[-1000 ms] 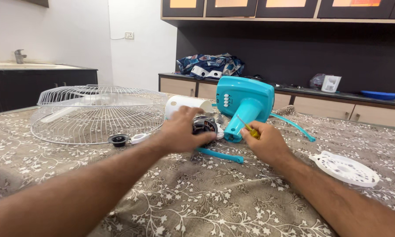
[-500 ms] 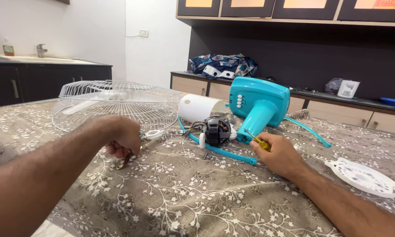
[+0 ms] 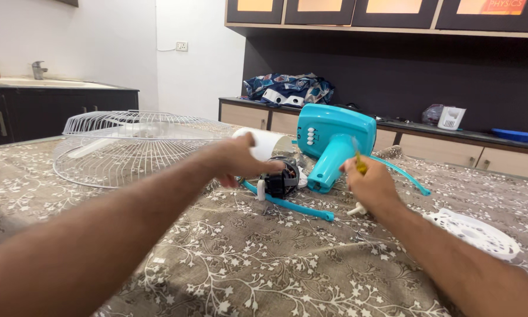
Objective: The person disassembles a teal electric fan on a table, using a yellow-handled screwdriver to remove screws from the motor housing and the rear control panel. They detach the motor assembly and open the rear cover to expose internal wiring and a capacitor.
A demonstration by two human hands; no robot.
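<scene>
A dismantled table fan lies on the table. Its turquoise housing (image 3: 333,141) stands in the middle, with the black motor (image 3: 283,179) and a turquoise rim piece (image 3: 302,208) in front of it. My left hand (image 3: 236,159) reaches in from the left, fingers spread, with its fingertips at the motor; it holds nothing that I can see. My right hand (image 3: 369,185) is closed around a yellow-handled screwdriver (image 3: 359,163), just right of the housing's neck. A small white part (image 3: 356,209) lies beneath that hand.
A white wire fan guard (image 3: 129,147) rests at the left of the floral tablecloth (image 3: 264,270). A round white cover (image 3: 475,232) lies at the right. Behind stand a counter with a patterned bag (image 3: 287,88), a white basket (image 3: 452,116) and a sink counter (image 3: 53,88) at far left.
My left hand has moved from near the guard's edge rightward to the motor. My right hand has lifted a little with the screwdriver. The view has shifted slightly.
</scene>
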